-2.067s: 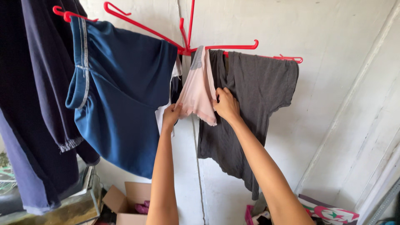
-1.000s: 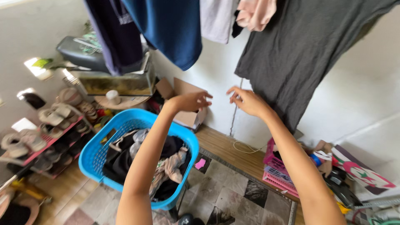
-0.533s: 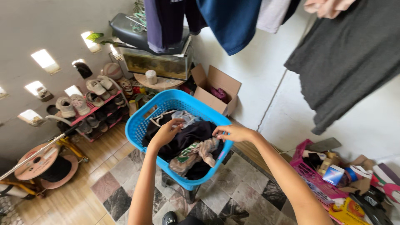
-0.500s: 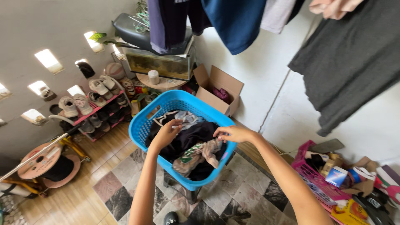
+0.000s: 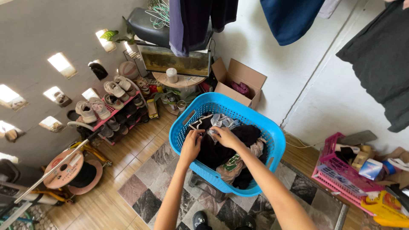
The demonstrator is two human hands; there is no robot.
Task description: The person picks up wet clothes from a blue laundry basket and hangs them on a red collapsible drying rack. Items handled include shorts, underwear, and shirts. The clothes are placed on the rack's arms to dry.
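Observation:
A blue plastic laundry basket [image 5: 264, 127] stands on a small stool below me, filled with dark and beige clothes [image 5: 230, 149]. Both my hands are inside it at its far left side. My left hand [image 5: 191, 142] grips dark cloth near a white-trimmed garment [image 5: 213, 121]. Beside it, my right hand [image 5: 223, 136] pinches a small pale piece of cloth on top of the pile. Overhead hang a navy garment [image 5: 292, 19], a dark purple one [image 5: 194, 21] and a grey t-shirt [image 5: 383, 64].
An open cardboard box [image 5: 238, 81] sits against the white wall behind the basket. A shoe rack [image 5: 113, 102] with several shoes and a glass tank [image 5: 174, 61] stand at left. A pink crate [image 5: 345, 170] with clutter lies at right. A cable spool [image 5: 70, 170] rests lower left.
My hands left the pink garment on the red hanger and dropped into the basket. My view swung down and left; both hands have closed on clothes at the basket's far side.

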